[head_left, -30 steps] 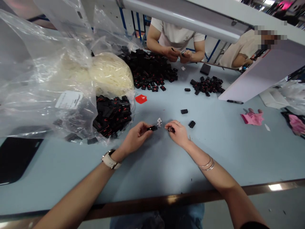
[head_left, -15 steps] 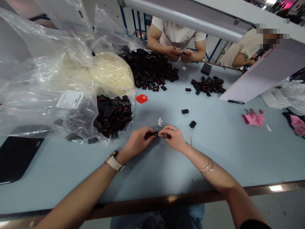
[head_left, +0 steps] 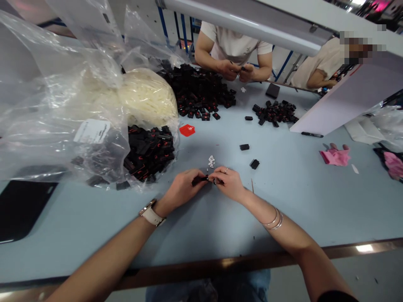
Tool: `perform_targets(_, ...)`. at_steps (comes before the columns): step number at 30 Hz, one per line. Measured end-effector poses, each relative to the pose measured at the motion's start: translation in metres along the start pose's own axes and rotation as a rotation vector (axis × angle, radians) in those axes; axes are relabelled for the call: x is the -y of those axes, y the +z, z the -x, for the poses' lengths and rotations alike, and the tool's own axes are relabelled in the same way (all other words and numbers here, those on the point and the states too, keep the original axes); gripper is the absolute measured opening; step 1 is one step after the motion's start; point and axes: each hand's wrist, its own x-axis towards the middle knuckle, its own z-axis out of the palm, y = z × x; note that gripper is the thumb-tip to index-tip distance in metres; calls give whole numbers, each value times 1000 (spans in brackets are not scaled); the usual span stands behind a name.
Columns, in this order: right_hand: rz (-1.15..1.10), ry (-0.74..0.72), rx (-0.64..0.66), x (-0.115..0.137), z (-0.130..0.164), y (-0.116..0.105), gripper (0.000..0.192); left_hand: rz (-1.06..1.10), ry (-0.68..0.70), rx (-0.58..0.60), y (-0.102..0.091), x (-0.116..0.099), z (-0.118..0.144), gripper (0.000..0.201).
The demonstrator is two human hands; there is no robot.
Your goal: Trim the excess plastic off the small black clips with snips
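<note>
Both hands are meeting dead center on the light blue table (head_left: 201, 226). The left hand (head_left: 182, 191) has its fingers curled around a small black clip (head_left: 199, 180), pinched between thumb and fingertips, and the right hand (head_left: 229, 183) is pressed up against its end, thumb and forefinger pinching something tiny. It's too small to say for sure what, maybe one of the white bits. The hands touch at the fingertips, just above the tabletop.

Right past the fingers at 12 o'clock sits a little cluster of white bits (head_left: 211, 161). At about 1 o'clock are two loose black clips (head_left: 254, 163), a bit apart from each other. Out at 9 o'clock near the table edge lies a black tray (head_left: 19, 207).

At 10 o'clock a clear plastic bag (head_left: 59, 109) spills open with a load of black-and-red clips (head_left: 147, 151) at its mouth, close to the left hand. Behind that is a bag of white parts (head_left: 147, 98). A red tag (head_left: 187, 130) lies flat at 11 o'clock.

At 3 o'clock there's a pink glove (head_left: 335, 156), well clear of the hands, with a black pen (head_left: 311, 134) beyond it beside a slanted white board (head_left: 340, 105).

Farther out at 12 is a big black heap (head_left: 201, 90) and at 1 o'clock a smaller pile (head_left: 275, 112). Across the table another person's hands (head_left: 237, 71) are pressed together on a small part.
</note>
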Motion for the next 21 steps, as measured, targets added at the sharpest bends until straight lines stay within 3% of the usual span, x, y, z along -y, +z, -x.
perform_targets(8, 179, -97, 72, 2, 2, -4, 28, 2, -17, 2, 2, 3, -1, 11)
perform_targets(21, -29, 17, -50, 0, 3, 0, 32, -1, -11, -15, 2, 1, -1, 10)
